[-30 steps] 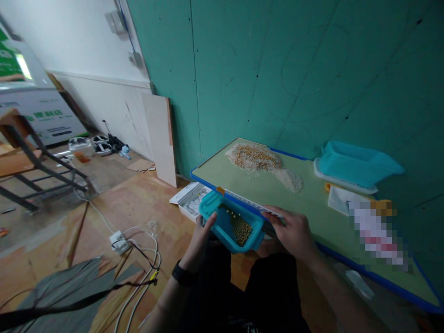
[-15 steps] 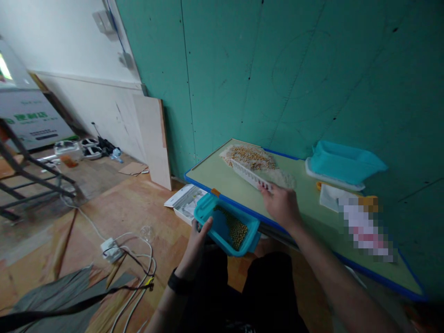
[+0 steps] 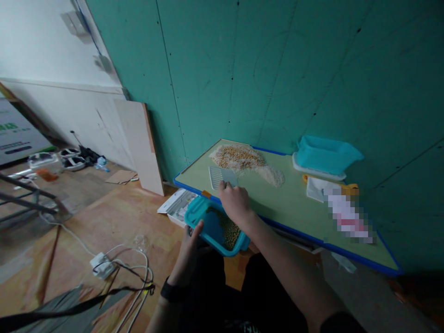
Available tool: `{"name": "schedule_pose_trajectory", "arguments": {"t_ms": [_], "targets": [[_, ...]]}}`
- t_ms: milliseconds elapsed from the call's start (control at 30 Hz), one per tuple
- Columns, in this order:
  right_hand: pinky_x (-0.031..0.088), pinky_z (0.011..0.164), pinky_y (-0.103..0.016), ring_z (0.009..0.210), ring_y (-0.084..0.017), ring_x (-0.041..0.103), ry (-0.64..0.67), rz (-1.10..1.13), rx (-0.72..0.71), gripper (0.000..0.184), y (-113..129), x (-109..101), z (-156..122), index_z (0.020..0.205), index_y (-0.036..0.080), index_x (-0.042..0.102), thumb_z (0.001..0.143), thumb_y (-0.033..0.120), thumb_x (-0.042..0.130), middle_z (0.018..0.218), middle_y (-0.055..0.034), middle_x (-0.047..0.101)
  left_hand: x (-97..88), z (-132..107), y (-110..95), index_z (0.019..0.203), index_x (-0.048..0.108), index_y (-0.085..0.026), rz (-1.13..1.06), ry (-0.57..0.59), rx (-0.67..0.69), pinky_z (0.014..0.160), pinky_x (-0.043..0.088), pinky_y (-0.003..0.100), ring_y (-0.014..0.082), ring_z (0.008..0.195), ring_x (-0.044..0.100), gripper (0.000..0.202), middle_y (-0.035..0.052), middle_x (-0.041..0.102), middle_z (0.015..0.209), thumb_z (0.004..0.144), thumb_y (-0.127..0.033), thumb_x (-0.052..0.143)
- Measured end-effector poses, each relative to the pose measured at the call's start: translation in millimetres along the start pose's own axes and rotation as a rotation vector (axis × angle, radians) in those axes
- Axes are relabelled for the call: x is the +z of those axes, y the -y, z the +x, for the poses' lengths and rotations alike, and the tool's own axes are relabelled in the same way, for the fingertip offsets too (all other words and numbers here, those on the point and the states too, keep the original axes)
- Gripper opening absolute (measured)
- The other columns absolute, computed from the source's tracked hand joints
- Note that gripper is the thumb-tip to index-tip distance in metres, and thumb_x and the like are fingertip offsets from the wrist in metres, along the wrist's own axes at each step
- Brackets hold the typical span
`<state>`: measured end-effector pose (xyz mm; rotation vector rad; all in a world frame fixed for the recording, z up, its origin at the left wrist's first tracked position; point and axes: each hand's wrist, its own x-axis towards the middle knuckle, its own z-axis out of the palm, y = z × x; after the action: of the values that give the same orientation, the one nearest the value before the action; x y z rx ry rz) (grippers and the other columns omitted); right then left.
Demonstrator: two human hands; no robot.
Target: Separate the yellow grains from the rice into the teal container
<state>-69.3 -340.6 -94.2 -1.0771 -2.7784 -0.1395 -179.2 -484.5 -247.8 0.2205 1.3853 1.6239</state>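
Observation:
My left hand (image 3: pixel 191 241) grips the left end of a turquoise plastic container (image 3: pixel 196 210), thumb over its rim, just below the table's front edge. Yellowish beans (image 3: pixel 230 233) lie along its right side. My right hand (image 3: pixel 236 201) is closed on a white slotted scoop (image 3: pixel 219 177), held low over the table between the container and a heap. That heap mixes yellowish beans (image 3: pixel 237 156) with pale grains (image 3: pixel 274 175) resembling rice, which trail off to the right. The scoop's grip end is hidden by my fingers.
A pale green table (image 3: pixel 277 206) with blue edging stands against the green wall (image 3: pixel 215 69). On its right are a turquoise tub (image 3: pixel 326 155), a white and orange item (image 3: pixel 315 188) and a blurred-out packet. A white box (image 3: pixel 176 206), cables and a power strip (image 3: pixel 102 265) lie at left.
My right hand has drawn the scoop from the heap toward me and turned it, so its slotted face shows. The left hand still holds the container. The view has swung right.

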Motion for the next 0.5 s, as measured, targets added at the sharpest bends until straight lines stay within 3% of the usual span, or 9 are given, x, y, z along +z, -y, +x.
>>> {"name": "schedule_pose_trajectory", "arguments": {"t_ms": [133,267,500], "targets": [[0.071,0.089,-0.040,0.108,-0.035,0.091,0.001,0.004,0.071,0.052,-2,1,1,0.151,0.002,0.075,0.114,0.003,0.039,0.125,-0.0343,0.086,-1.5,-1,0,0.166,0.054,-0.037,0.007,0.020,-0.004,0.100,0.076,0.054,0.0428,0.146,0.075,0.087,0.0158,0.068,0.170,0.095,-0.072,0.090],[0.071,0.091,-0.038,0.111,-0.034,0.091,0.032,-0.042,0.129,0.046,-10,-5,-5,0.149,0.003,0.074,0.115,0.005,0.043,0.126,-0.0332,0.086,-2.8,1,3,0.166,0.055,-0.037,0.010,0.023,-0.003,0.097,0.077,0.054,0.0419,0.138,0.079,0.085,0.0158,0.069,0.167,0.096,-0.070,0.090],[0.070,0.092,-0.035,0.115,-0.032,0.091,0.051,-0.121,0.242,0.051,-48,-5,-21,0.157,0.007,0.070,0.116,0.007,0.039,0.129,-0.0279,0.088,-0.9,0,3,0.163,0.056,-0.036,0.014,0.022,0.013,0.097,0.077,0.053,0.0419,0.139,0.079,0.080,0.0157,0.069,0.167,0.098,-0.070,0.088]]}}
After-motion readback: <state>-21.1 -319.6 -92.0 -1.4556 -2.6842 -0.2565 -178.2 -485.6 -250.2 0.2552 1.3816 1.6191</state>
